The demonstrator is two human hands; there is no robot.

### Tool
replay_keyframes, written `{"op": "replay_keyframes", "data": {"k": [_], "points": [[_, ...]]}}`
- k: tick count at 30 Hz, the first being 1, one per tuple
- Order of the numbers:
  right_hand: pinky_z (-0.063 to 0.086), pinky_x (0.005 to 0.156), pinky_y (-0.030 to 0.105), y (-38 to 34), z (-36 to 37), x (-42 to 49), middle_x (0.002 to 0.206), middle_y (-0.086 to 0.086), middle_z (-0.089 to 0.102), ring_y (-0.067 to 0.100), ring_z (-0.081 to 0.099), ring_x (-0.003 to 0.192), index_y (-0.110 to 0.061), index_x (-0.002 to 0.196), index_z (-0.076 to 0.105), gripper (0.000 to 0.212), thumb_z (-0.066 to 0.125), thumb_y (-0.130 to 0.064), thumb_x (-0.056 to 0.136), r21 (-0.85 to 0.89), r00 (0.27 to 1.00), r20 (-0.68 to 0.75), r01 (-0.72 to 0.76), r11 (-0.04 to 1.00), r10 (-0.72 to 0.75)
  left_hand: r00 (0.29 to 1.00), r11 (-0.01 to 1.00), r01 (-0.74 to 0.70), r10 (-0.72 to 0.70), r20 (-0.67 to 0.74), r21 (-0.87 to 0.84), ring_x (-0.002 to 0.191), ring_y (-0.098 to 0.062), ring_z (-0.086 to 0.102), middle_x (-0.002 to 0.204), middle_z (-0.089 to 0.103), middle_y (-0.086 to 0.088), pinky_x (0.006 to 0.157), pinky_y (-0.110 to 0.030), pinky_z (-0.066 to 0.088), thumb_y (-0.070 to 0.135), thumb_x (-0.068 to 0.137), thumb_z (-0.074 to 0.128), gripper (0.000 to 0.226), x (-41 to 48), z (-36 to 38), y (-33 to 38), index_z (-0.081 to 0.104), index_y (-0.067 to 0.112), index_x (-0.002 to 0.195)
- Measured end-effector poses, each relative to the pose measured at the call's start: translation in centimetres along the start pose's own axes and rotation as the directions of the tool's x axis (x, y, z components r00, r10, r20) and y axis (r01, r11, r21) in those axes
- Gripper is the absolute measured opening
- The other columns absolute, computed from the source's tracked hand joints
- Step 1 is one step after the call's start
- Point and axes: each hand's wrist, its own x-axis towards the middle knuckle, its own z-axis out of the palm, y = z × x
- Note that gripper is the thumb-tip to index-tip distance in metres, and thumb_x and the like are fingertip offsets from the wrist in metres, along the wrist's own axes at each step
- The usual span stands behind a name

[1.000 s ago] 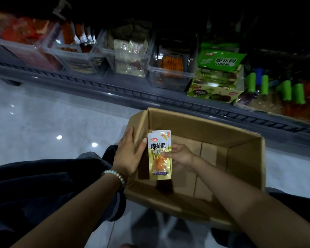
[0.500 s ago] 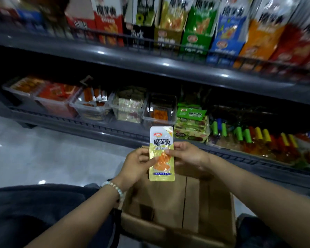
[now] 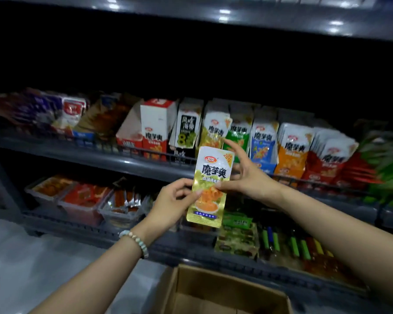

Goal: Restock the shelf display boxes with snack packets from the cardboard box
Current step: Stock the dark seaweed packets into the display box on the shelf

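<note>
A stack of yellow-green snack packets [image 3: 210, 189] is held upright in front of the shelves. My left hand [image 3: 173, 202] pinches its left edge, and my right hand [image 3: 247, 175] grips its right edge with the index finger raised. Just behind it on the middle shelf stands a display box of matching yellow packets [image 3: 213, 130]. The open cardboard box [image 3: 213, 293] sits below at the frame's bottom edge, its inside mostly out of view.
The middle shelf [image 3: 114, 158] holds a row of display boxes: white-red [image 3: 157, 125], black [image 3: 186, 128], green [image 3: 238, 134], blue [image 3: 262, 141], orange [image 3: 290, 150], red [image 3: 331, 164]. Clear trays [image 3: 82, 200] and green packs [image 3: 237, 239] fill the bottom shelf. Pale floor lies left.
Both hands lifted the packets out of the cardboard box and up to the middle shelf. The view tilted upward, so the box dropped to the bottom edge.
</note>
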Motion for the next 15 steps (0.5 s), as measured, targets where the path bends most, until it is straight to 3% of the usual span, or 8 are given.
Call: {"op": "replay_keyframes", "data": {"k": [4,7,9,11,13,15], "points": [[0.058,0.076,0.028,-3.4,-2.2,2.1,0.140,0.005,0.043,0.018,0.063,0.106,-0.040,0.136,0.030,0.090,0.070,0.011,0.075,-0.062,0.995,-0.007,0.100,0.993,-0.101,0.997,0.997,-0.079,0.079,0.009,0.012,0.091,-0.032,0.069,0.093,0.072,-0.017,0.088,-0.044,0.052,0.017,0.088,0.063,0.010,3.3,-0.1,2.8,0.067,0.017,0.098],[0.060,0.073,0.034,-4.4,-3.7,3.9,0.119,0.015,0.059,0.018,0.069,0.091,-0.035,0.129,0.037,0.077,0.070,0.010,0.076,-0.094,0.995,-0.036,0.091,0.991,-0.095,0.991,0.990,-0.137,0.136,0.018,0.039,0.093,-0.029,0.069,0.095,0.073,-0.013,0.089,-0.041,0.052,0.019,0.089,0.062,0.017,5.8,0.0,4.1,0.067,0.013,0.104],[0.060,0.072,0.034,-4.6,-4.5,5.2,0.116,0.015,0.062,0.020,0.069,0.090,-0.039,0.122,0.041,0.073,0.072,0.008,0.075,-0.125,0.989,-0.085,0.108,0.986,-0.119,0.988,0.984,-0.153,0.151,0.025,0.088,0.093,-0.019,0.069,0.097,0.073,-0.006,0.089,-0.034,0.054,0.024,0.091,0.061,0.028,7.5,-0.2,4.7,0.065,0.011,0.115],[0.059,0.068,0.028,-4.4,-5.3,6.5,0.115,0.013,0.062,0.015,0.070,0.086,-0.039,0.119,0.041,0.072,0.072,0.009,0.075,-0.136,0.975,-0.156,0.137,0.981,-0.158,0.987,0.978,-0.156,0.158,-0.007,0.140,0.098,-0.011,0.066,0.106,0.070,0.001,0.091,-0.031,0.053,0.031,0.092,0.058,0.038,9.1,-0.7,5.0,0.058,0.016,0.127],[0.056,0.064,0.018,-4.0,-6.0,8.0,0.112,0.007,0.061,0.005,0.069,0.080,-0.030,0.126,0.039,0.072,0.070,0.011,0.076,-0.145,0.947,-0.253,0.164,0.976,-0.196,0.979,0.964,-0.168,0.187,-0.078,0.204,0.104,-0.007,0.059,0.118,0.062,0.005,0.091,-0.028,0.051,0.035,0.095,0.052,0.039,10.6,-1.5,5.0,0.050,0.025,0.133],[0.054,0.063,0.013,-3.7,-6.7,9.4,0.111,0.004,0.058,0.007,0.067,0.084,-0.018,0.137,0.034,0.073,0.068,0.010,0.078,-0.168,0.915,-0.344,0.161,0.972,-0.211,0.967,0.943,-0.165,0.212,-0.140,0.288,0.112,-0.007,0.053,0.130,0.054,0.007,0.090,-0.022,0.045,0.036,0.097,0.047,0.043,11.7,-2.5,4.7,0.042,0.026,0.139]]}}
